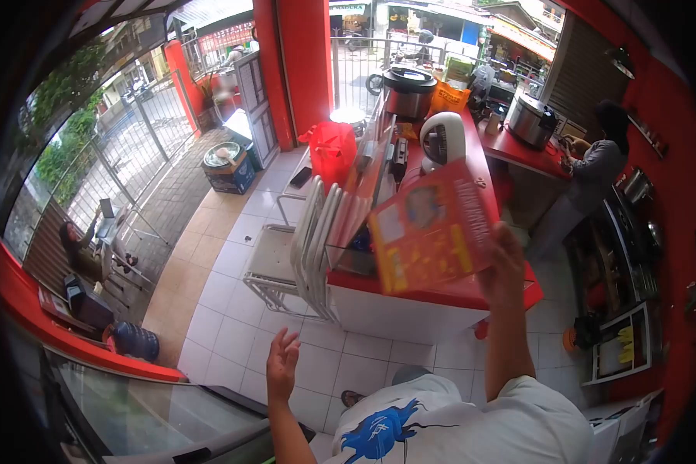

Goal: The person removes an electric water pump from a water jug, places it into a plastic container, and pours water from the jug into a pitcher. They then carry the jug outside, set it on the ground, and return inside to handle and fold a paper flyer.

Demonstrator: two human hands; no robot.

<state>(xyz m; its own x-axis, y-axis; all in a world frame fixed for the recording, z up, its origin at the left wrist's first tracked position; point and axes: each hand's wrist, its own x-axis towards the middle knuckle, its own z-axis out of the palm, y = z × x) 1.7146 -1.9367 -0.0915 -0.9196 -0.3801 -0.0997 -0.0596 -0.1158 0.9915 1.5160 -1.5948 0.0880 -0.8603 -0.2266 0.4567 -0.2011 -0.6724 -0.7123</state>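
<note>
My right hand [504,267] is raised over the near end of the red-topped counter and grips a flat red and yellow printed menu card [429,232] by its right edge. Pictures and lettering cover the card's face, but they are too blurred to read. Held tilted, the card hides part of the counter top behind it. Lower and to the left, my left hand [284,362] hangs in the air above the white floor tiles. Its fingers are apart and nothing is in it; the stacked chairs [274,255] are nearest to it.
The red counter [472,185] carries a rice cooker [410,89], a white rounded appliance [442,143] and an orange packet [448,98]. A red plastic bag [332,151] stands left of it. One person [595,162] works behind the counter; another [85,251] sits outside. A glass-topped case [155,410] is at lower left.
</note>
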